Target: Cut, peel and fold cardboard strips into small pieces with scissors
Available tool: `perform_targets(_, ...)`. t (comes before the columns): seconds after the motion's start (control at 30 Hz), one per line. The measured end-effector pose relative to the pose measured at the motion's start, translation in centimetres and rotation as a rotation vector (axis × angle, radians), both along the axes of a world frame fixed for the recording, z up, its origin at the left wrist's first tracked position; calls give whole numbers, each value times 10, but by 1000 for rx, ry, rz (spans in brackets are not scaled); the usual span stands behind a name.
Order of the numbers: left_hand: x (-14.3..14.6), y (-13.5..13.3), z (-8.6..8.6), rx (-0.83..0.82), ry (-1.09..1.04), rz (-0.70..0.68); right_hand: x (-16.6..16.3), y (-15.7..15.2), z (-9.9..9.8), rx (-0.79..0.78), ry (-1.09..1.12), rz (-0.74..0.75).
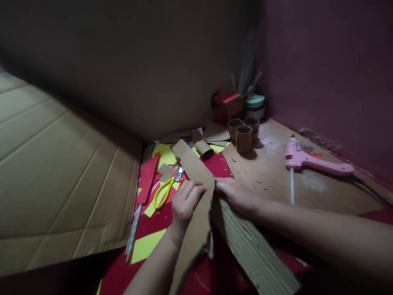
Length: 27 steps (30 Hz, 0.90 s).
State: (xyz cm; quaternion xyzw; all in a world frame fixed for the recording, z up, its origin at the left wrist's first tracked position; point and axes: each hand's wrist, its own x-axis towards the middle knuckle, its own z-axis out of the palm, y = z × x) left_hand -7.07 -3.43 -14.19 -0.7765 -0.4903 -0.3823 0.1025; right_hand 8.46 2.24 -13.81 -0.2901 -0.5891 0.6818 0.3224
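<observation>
A long cardboard strip with a ragged torn edge lies in the middle, its far part reaching toward the back wall. My left hand is closed on its left side, fingers curled over the surface. On the other side my right hand grips the cardboard by the torn edge; its fingertips are partly hidden. Below my right hand a corrugated cardboard flap angles down toward the lower right. Yellow-handled scissors lie just left of my left hand.
A pink glue gun rests on a cardboard sheet at right, near several small cardboard cups. Red and yellow paper scraps and a striped pencil lie left. A large cardboard panel leans at far left.
</observation>
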Motion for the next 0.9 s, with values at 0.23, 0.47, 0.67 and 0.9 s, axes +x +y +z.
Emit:
perform_targets(0.23,-4,-1,1,21,24,-9,-8,-8,-7,-131,127,39)
perform_targets(0.47,1,-4,1,-66,-110,102,-9,-14,-1,-397,271,203)
perform_targets(0.67,0,2,3,-110,-157,49,-6,-9,0,-346,274,118)
perform_targets(0.9,-6,1,-3,10,-70,-107,-3,-7,-2,-310,315,138)
